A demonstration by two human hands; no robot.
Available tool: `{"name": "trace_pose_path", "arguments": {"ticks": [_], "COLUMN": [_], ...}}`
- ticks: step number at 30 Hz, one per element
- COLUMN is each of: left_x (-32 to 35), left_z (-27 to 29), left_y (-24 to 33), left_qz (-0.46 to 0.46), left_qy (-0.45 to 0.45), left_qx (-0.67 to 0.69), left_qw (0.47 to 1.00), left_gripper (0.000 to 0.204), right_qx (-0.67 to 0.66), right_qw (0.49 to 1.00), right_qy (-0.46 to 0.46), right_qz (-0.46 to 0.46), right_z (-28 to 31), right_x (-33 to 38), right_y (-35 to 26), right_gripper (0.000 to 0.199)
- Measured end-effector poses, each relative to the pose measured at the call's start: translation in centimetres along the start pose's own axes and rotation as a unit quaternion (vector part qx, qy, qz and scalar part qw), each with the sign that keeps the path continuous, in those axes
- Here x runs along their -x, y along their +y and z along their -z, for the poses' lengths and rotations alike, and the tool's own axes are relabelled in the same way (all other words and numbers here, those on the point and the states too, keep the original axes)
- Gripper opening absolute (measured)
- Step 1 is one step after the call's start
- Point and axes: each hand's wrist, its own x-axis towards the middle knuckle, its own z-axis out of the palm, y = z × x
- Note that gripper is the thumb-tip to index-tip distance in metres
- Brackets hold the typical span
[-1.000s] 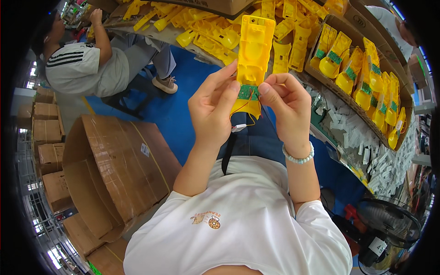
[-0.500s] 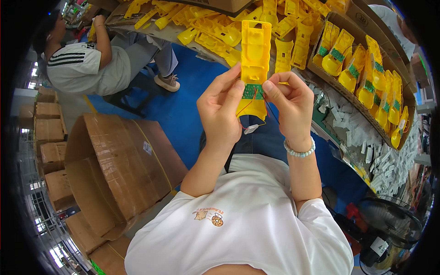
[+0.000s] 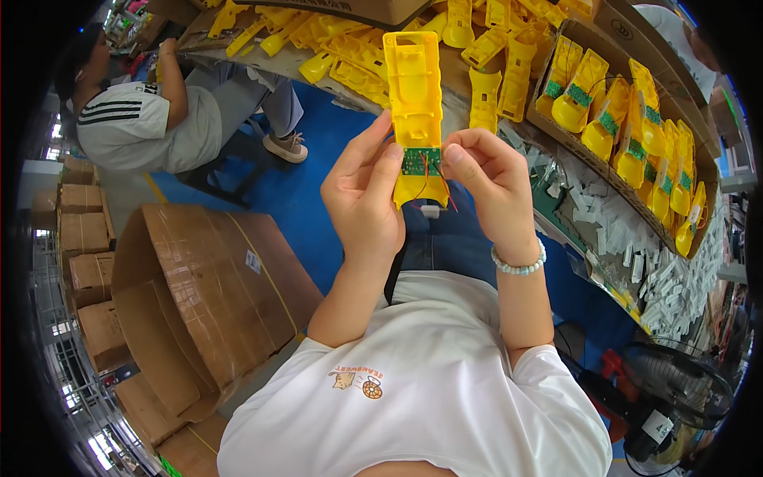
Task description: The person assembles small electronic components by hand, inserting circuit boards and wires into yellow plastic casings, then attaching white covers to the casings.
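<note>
A long yellow plastic housing point(image 3: 413, 83) stands upright in front of me, its ribbed hollow inside facing me. Across its lower part sits a green circuit board point(image 3: 418, 161) with thin red and dark wires. A small white connector point(image 3: 430, 211) hangs below. My left hand point(image 3: 366, 191) is closed on the housing's left edge, thumb in front beside the board. My right hand point(image 3: 494, 187), a beaded bracelet on its wrist, has thumb and index finger pinched together at the board's right edge. Whatever lies between those fingertips is hidden.
Yellow housings point(image 3: 358, 67) lie heaped on the far table. At right, a cardboard box point(image 3: 628, 187) holds several housings with boards, beside a pile of white pieces point(image 3: 675, 278). A large carton point(image 3: 214, 294) stands at left, a fan point(image 3: 675, 381) lower right. Another person point(image 3: 151, 119) sits far left.
The housing has shifted left and tilted slightly, with my left hand moving along. My right hand has moved a little left. The wires and connector hang differently below the board.
</note>
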Motion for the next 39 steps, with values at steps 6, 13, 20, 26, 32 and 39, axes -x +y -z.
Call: {"name": "trace_pose_path", "arguments": {"ticks": [6, 13, 20, 26, 32, 39], "left_x": [0.5, 0.8, 1.0, 0.9, 1.0, -2.4], "left_z": [-0.1, -0.3, -0.3, 0.0, -0.9, -0.9], "left_y": [0.2, 0.0, -0.3, -1.0, -0.5, 0.5], "left_qz": [-0.012, -0.018, -0.009, -0.013, -0.022, -0.021], "left_qy": [-0.021, -0.027, -0.009, 0.013, -0.017, -0.054], "left_qx": [-0.033, -0.029, -0.008, -0.019, 0.022, 0.131], "left_qw": [0.999, 0.999, 1.0, 1.0, 0.999, 0.99], "left_gripper": [0.034, 0.034, 0.033, 0.031, 0.033, 0.053], "right_qx": [-0.026, -0.111, -0.049, -0.035, -0.112, 0.136], "right_qw": [1.0, 0.993, 0.996, 0.996, 0.993, 0.984], "right_qy": [0.005, 0.038, 0.07, 0.081, 0.042, -0.111], "right_qz": [-0.01, -0.002, 0.02, 0.033, -0.006, 0.004], "right_z": [0.1, 0.0, -0.7, -0.8, 0.5, 2.9], "right_x": [0.2, 0.3, 0.6, 0.9, 0.8, 1.5], "right_y": [-0.1, 0.5, 0.4, 1.3, 0.9, 0.4], "right_gripper": [0.015, 0.015, 0.014, 0.013, 0.015, 0.03]}}
